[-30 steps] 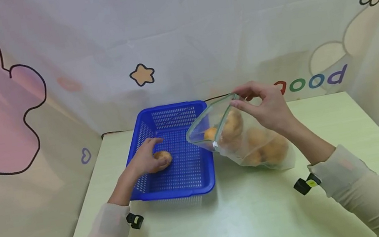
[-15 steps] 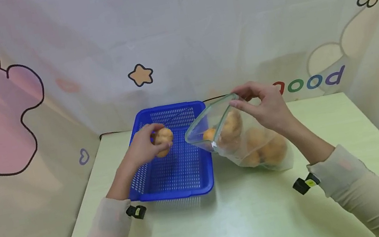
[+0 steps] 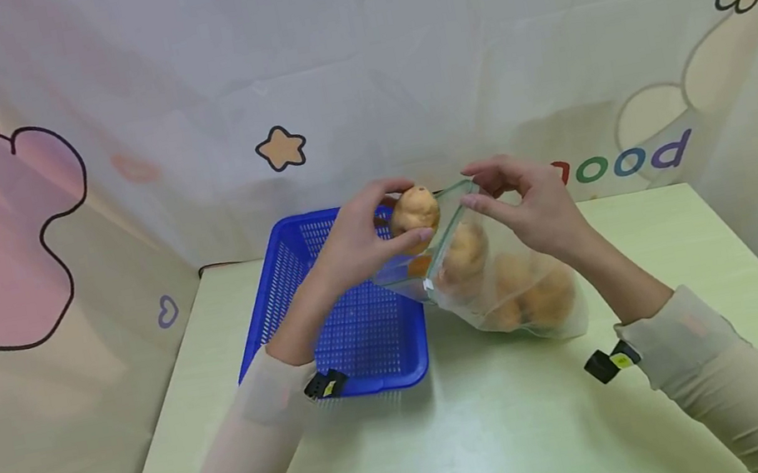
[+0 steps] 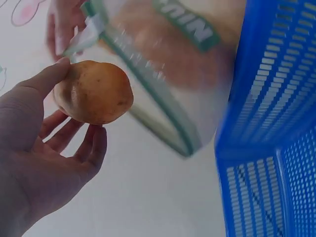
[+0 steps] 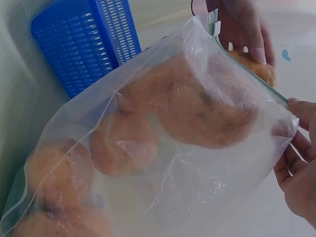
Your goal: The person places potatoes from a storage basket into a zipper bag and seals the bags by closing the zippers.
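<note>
My left hand (image 3: 359, 242) holds a lumpy, yellow-brown potato (image 3: 414, 211) between thumb and fingers, at the mouth of a clear zip-top bag (image 3: 462, 302). The left wrist view shows the potato (image 4: 101, 94) up close beside the bag's green seal strip. With thumb and fingers, my right hand (image 3: 533, 205) pinches the bag's upper corner and keeps its mouth apart. Several potatoes (image 5: 123, 143) lie inside, blurred by the plastic. A white slider (image 3: 428, 284) sits at the lower end of the seal.
A blue perforated basket (image 3: 414, 370) stands left of the bag, partly behind my left arm. Both are on a pale green table (image 3: 505, 434). Behind it hangs a printed cloth backdrop (image 3: 334, 67).
My left hand has picked the potato up out of the blue basket and carried it right to the bag's mouth. My right hand has stayed at the bag's corner.
</note>
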